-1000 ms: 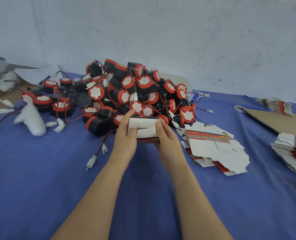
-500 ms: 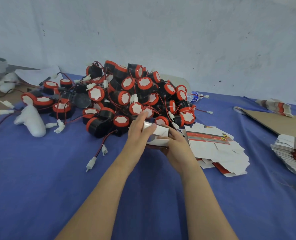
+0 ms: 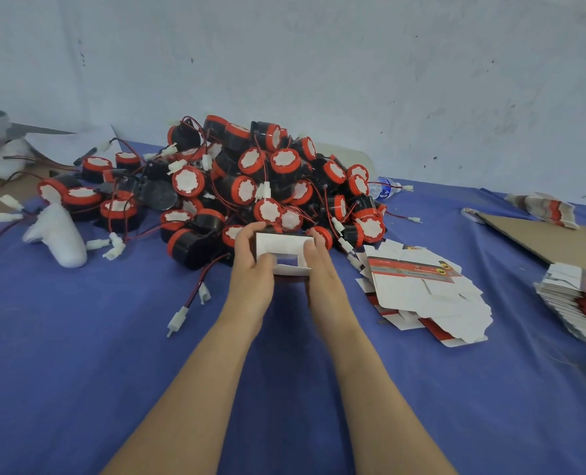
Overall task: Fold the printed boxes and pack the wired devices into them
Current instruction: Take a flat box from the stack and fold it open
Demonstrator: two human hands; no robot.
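A small white printed box (image 3: 283,246), opened into a tube with its inside showing, is held between both hands just above the blue cloth. My left hand (image 3: 252,265) grips its left side with fingers curled over the top edge. My right hand (image 3: 319,265) holds the right side, thumb on the near edge. Right behind the box rises a big pile of black-and-red round wired devices (image 3: 250,180) with white connectors. Flat unfolded printed boxes (image 3: 421,289) lie in a loose heap to the right of my right hand.
A blue cloth (image 3: 113,354) covers the table. A white foam piece (image 3: 58,240) and loose connectors lie at left. A cardboard sheet (image 3: 541,238) and a stack of flat boxes (image 3: 579,303) sit at the far right. A wall stands close behind the pile.
The box was turned and squeezed toward the right half a second ago; now it is squared up between both hands with its open end facing me.
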